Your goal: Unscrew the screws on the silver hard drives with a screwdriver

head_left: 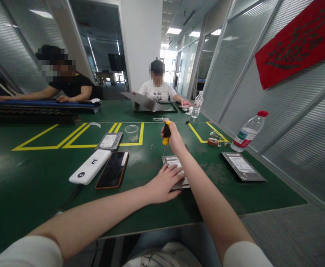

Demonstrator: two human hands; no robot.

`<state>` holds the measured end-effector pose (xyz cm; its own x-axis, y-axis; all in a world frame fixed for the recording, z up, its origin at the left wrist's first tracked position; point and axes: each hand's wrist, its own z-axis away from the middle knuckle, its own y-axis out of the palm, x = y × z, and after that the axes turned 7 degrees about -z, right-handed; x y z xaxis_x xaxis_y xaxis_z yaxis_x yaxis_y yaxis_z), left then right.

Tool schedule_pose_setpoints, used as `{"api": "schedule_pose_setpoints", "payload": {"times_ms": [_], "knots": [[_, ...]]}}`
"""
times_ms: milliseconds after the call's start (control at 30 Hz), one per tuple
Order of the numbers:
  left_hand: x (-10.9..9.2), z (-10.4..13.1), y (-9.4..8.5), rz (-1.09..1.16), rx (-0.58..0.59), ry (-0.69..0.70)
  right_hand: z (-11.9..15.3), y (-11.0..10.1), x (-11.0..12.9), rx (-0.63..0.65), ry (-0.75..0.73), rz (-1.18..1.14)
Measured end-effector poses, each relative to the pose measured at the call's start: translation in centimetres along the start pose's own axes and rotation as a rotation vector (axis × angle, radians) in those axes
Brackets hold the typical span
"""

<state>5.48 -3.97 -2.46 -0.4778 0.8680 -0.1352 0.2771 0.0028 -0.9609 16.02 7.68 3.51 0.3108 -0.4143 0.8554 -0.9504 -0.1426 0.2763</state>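
My right hand (175, 138) is wrapped round the yellow-and-black handle of a screwdriver (166, 134), held upright. The shaft points down to the far left corner of a hard drive (171, 159) lying flat on the green table; I cannot tell whether the tip sits in a screw. Fingers spread, my left hand (163, 184) lies flat on top of that drive. My right forearm hides the drive's right side. A few tiny screws (152, 147) lie on the table left of the screwdriver.
A second hard drive (109, 141), a clear plastic cup (132, 133), a white power bank (90, 167) and a phone (112, 170) stand at left. Another hard drive (243, 167), a water bottle (250, 131) and a tape roll (212, 141) are at right. Two people (157, 89) work across the table.
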Motion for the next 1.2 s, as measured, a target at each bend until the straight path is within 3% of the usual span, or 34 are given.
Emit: {"api": "schedule_pose_setpoints", "payload": {"times_ms": [200,300,467,600,700,1000,1200], "knots": [[-0.1,0.0,-0.2,-0.001,0.017,-0.011,0.4,-0.9,-0.3,-0.105,-0.057,0.103],[-0.1,0.0,-0.2,0.002,0.031,-0.010,0.7,-0.9,0.1,-0.132,-0.071,0.035],[0.0,0.0,-0.1,0.002,0.028,-0.013,1.2,-0.5,0.3,-0.061,-0.037,0.001],[0.0,0.0,0.1,0.002,0.004,-0.007,1.6,0.0,0.6,-0.012,-0.046,0.121],[0.0,-0.1,0.1,-0.002,0.000,-0.005,1.9,0.4,0.9,-0.029,-0.107,0.149],[0.0,-0.1,0.1,0.003,-0.015,0.008,2.0,0.6,1.0,0.013,-0.018,-0.029],[0.0,-0.2,0.1,0.000,-0.008,0.004,2.3,0.9,1.3,-0.038,-0.031,-0.040]]}}
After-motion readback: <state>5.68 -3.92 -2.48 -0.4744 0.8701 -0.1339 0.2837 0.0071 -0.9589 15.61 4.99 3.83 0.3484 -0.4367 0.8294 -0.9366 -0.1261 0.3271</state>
